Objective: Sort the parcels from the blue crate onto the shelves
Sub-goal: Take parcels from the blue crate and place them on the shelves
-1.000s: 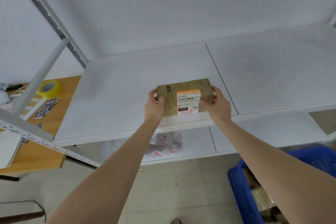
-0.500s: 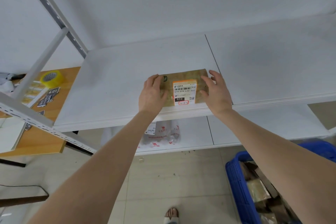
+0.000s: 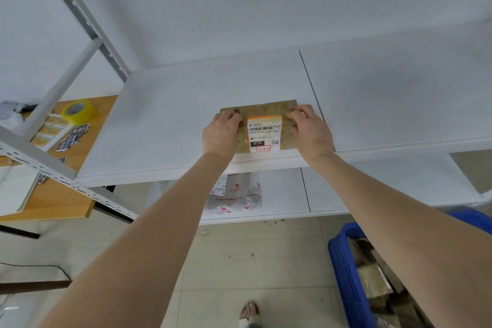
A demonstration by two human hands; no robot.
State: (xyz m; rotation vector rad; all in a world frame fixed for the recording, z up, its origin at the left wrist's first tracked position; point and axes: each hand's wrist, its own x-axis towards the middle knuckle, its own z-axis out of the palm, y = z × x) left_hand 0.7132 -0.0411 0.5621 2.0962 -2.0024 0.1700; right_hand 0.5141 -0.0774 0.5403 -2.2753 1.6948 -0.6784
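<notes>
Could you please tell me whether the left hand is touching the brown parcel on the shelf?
Touching. The head view shows bent fingers of the left hand lying on the brown parcel.

1. A wooden table (image 3: 62, 201) is standing on the left.
2. A yellow roll of tape (image 3: 77, 111) is lying on the table, near its far edge.
3. Black number tags (image 3: 72, 135) are lying just beside the tape; one is showing "4-01".
4. Sheets of stickers (image 3: 49, 128) are lying next to the tags.
5. A white pad (image 3: 16, 189) is sitting on the table's near end.
6. A black cable (image 3: 32, 265) is running across the tiled floor (image 3: 253, 255).
</notes>
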